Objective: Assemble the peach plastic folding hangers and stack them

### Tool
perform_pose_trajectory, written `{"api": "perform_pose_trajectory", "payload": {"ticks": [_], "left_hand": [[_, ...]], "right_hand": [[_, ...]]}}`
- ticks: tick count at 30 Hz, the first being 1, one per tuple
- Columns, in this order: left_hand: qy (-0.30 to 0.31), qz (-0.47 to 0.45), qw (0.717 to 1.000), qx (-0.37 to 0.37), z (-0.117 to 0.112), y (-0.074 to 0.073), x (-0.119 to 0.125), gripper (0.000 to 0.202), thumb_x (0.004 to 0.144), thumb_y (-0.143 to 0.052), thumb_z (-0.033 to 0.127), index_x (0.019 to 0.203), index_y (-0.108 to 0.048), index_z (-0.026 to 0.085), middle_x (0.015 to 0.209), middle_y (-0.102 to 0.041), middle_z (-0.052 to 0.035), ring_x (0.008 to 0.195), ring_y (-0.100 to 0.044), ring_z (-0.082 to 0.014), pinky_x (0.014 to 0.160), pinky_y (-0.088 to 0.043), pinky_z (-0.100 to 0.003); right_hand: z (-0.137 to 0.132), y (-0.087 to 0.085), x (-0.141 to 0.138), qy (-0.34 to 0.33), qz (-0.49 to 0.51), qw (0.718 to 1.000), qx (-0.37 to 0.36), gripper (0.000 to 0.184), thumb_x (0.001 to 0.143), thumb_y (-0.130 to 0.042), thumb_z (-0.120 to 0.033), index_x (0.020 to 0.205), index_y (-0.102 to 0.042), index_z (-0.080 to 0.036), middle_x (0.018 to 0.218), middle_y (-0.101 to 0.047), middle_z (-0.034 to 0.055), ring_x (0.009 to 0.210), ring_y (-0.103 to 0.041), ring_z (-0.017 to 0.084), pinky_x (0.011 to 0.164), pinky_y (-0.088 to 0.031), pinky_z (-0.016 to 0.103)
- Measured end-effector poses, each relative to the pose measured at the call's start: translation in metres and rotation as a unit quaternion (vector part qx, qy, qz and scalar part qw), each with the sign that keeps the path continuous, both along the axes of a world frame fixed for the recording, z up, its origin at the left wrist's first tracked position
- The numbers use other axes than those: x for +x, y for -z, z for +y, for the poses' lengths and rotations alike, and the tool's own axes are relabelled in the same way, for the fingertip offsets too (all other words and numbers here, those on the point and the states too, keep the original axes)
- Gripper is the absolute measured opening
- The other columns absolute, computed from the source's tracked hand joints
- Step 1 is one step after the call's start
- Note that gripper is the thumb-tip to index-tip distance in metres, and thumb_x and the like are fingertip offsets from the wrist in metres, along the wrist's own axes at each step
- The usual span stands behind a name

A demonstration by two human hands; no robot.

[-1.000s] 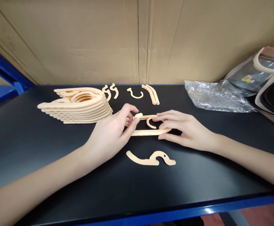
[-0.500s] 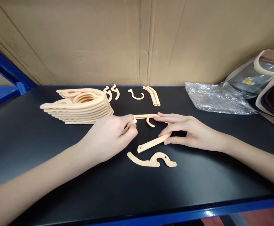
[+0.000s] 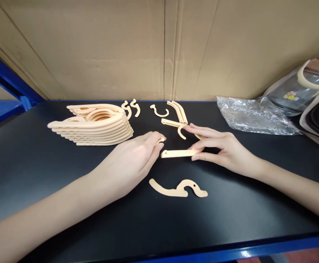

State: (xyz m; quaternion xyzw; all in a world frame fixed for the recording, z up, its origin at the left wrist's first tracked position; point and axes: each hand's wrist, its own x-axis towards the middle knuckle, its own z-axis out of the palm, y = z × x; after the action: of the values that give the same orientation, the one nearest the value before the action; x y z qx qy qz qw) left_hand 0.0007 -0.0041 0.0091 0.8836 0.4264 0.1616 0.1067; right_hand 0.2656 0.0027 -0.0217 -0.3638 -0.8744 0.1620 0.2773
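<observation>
My left hand is closed in a pinch, with the tip of a small beige plastic piece showing between thumb and forefinger; most of that piece is hidden. Just to its right, my right hand grips a beige plastic folding hanger. One flat arm of it points left from the thumb, with a small hole near its end. A second arm and a curved hook lie beyond, under the other fingers. Nearer to me, a loose beige curved part overlaps a hooked part on the black tabletop.
A stack of beige hangers stands at the left. Along the back lie small hook parts, a single hook and curved arms. At the right are a clear plastic bag and a transparent bag. Cardboard forms the back.
The hanger's near arm has swung up to nearly level, and its far arm and hook have moved away from me. My left hand has come off the far arm, keeping its small piece.
</observation>
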Motion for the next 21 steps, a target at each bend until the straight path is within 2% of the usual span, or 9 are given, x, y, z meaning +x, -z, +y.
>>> {"api": "perform_pose_trajectory", "payload": {"ticks": [4, 7, 9, 13, 16, 21], "left_hand": [[-0.050, -0.017, 0.998, 0.023, -0.0020, 0.0017, 0.0022, 0.036, 0.099, -0.031, 0.037, 0.068, -0.040, 0.021, 0.055, -0.047, 0.0037, 0.048, -0.047, -0.0134, 0.050, -0.029, -0.027], [-0.049, -0.032, 0.998, 0.011, -0.0015, 0.0028, 0.0027, 0.043, 0.098, -0.028, 0.038, 0.058, -0.030, 0.021, 0.046, -0.036, 0.0044, 0.040, -0.037, -0.0113, 0.046, -0.023, -0.027], [-0.046, -0.022, 0.999, 0.009, -0.0001, 0.0030, 0.0021, 0.041, 0.097, -0.030, 0.038, 0.060, -0.030, 0.021, 0.047, -0.038, 0.0044, 0.041, -0.037, -0.0114, 0.046, -0.023, -0.027], [-0.036, 0.005, 0.999, -0.012, 0.0036, 0.0026, 0.0012, 0.023, 0.096, -0.033, 0.034, 0.076, -0.033, 0.022, 0.060, -0.045, 0.0037, 0.051, -0.045, -0.0142, 0.050, -0.029, -0.027], [-0.004, 0.002, 0.998, -0.057, 0.0045, 0.0024, 0.0018, 0.024, 0.100, -0.028, 0.035, 0.082, -0.036, 0.022, 0.072, -0.048, 0.0014, 0.063, -0.050, -0.0154, 0.058, -0.037, -0.028], [-0.024, -0.021, 0.993, -0.115, 0.0040, 0.0053, 0.0022, 0.025, 0.101, -0.030, 0.037, 0.086, -0.042, 0.021, 0.081, -0.049, 0.0002, 0.071, -0.051, -0.0156, 0.065, -0.043, -0.029]], "right_hand": [[-0.0009, 0.0012, -0.0003, 0.029, 0.001, 0.999, 0.042, 0.013, 0.087, -0.066, -0.028, 0.094, -0.076, -0.023, 0.147, -0.049, 0.0063, 0.138, -0.041, 0.031, 0.113, -0.039, 0.051], [-0.0013, 0.0019, -0.0011, 0.031, -0.012, 0.998, 0.061, 0.013, 0.088, -0.065, -0.026, 0.092, -0.076, -0.020, 0.147, -0.048, 0.0089, 0.139, -0.039, 0.031, 0.114, -0.039, 0.050], [-0.0015, 0.0023, -0.0017, 0.029, -0.015, 0.998, 0.062, 0.013, 0.088, -0.065, -0.026, 0.091, -0.076, -0.020, 0.148, -0.047, 0.0089, 0.140, -0.039, 0.030, 0.115, -0.038, 0.050], [-0.0005, 0.0035, -0.0011, 0.033, -0.009, 0.997, 0.062, 0.012, 0.088, -0.066, -0.027, 0.092, -0.075, -0.021, 0.148, -0.048, 0.0067, 0.140, -0.039, 0.030, 0.115, -0.037, 0.051], [0.0021, 0.0046, 0.0015, 0.044, 0.000, 0.996, 0.072, 0.012, 0.087, -0.066, -0.026, 0.093, -0.076, -0.023, 0.148, -0.049, 0.0049, 0.140, -0.039, 0.031, 0.115, -0.037, 0.051], [0.0058, 0.0048, 0.0059, 0.052, 0.011, 0.996, 0.073, 0.012, 0.087, -0.067, -0.028, 0.095, -0.075, -0.026, 0.148, -0.048, 0.0014, 0.140, -0.038, 0.030, 0.114, -0.038, 0.053]]}}
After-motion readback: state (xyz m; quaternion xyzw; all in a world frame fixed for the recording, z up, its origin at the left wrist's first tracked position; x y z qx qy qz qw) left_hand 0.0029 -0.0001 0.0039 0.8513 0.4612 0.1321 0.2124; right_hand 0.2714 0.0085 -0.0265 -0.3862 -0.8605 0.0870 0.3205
